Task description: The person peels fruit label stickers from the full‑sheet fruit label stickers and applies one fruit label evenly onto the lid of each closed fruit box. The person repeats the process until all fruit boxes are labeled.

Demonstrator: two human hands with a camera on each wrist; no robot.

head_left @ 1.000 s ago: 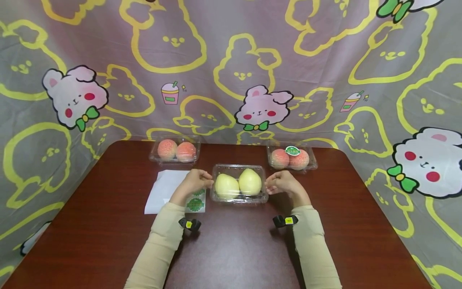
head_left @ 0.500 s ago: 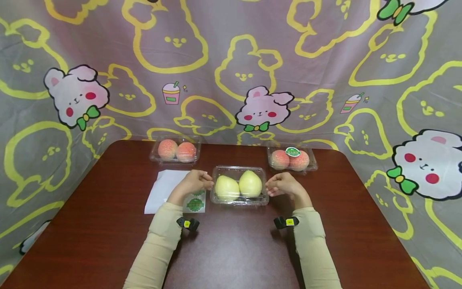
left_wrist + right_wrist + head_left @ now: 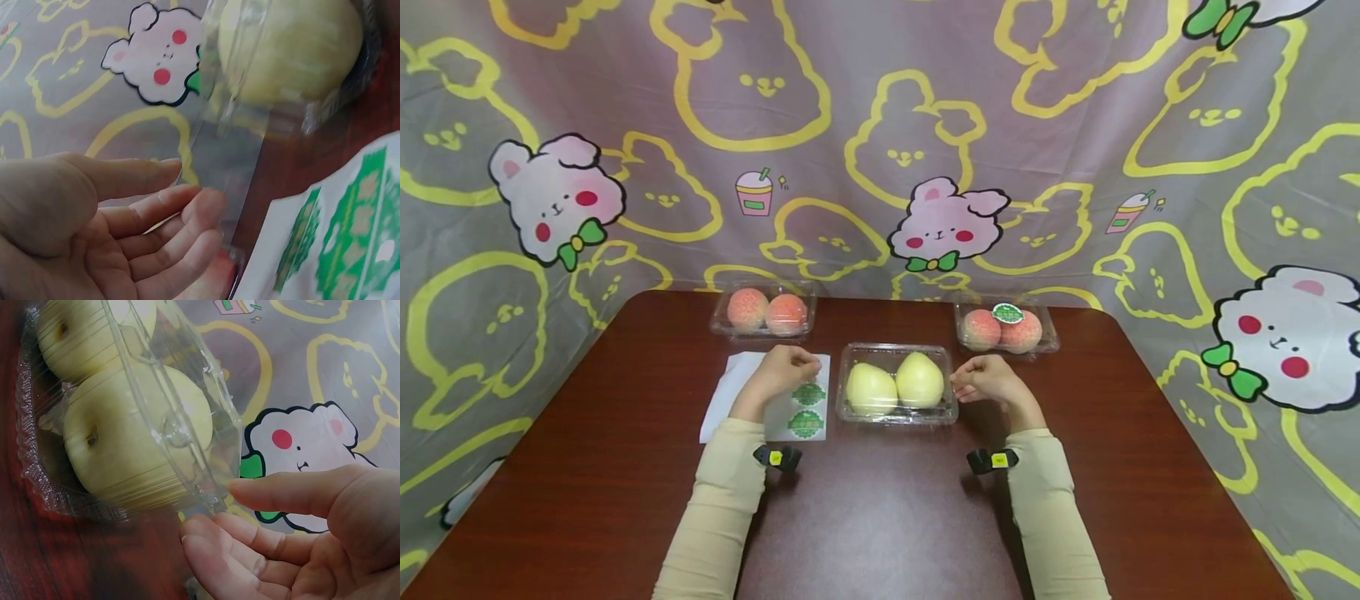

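Note:
In the middle of the table, a clear plastic fruit box (image 3: 898, 419) with its lid down holds two pale yellow pears (image 3: 921, 380). My right hand (image 3: 992, 381) is at the box's right end; in the right wrist view, thumb and fingertips lie right at its corner, fingers loosely bent. My left hand (image 3: 777, 373) hovers over a white sticker sheet (image 3: 722, 412), apart from the box. Its fingers are relaxed, with nothing between them in the left wrist view. Green round stickers (image 3: 806, 424) show on the sheet beside that hand, which hides part of it.
At the back left stands a clear box (image 3: 718, 327) with two peaches (image 3: 747, 311). Another box (image 3: 1051, 342) of two peaches, a green and white sticker (image 3: 1007, 313) on its lid, is at the back right. A patterned curtain (image 3: 850, 167) hangs behind the table.
My left hand has left the pear box's left end and moved left over the sticker sheet, uncovering more green stickers. My right hand has stayed at the box's right end.

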